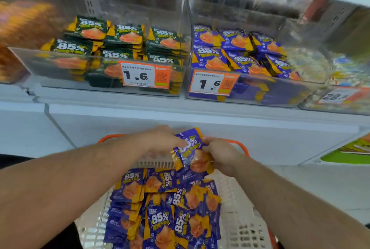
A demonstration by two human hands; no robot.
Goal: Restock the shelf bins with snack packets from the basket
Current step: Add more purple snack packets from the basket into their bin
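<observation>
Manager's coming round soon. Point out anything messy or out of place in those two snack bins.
The purple packets in the right bin lie jumbled and tilted at different angles, while the green packets in the left bin sit in neat flat stacks. Nothing looks spilled or torn; neighbouring bins are too blurred to judge.

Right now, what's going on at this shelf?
A person is restocking. Both hands hold a small bunch of purple-and-yellow foil snack packets above the white plastic basket with orange rim: left hand on its left edge, right hand pinching its right edge. More lie loose in the basket. The clear bin of purple packets sits right of the clear bin of green packets.
</observation>
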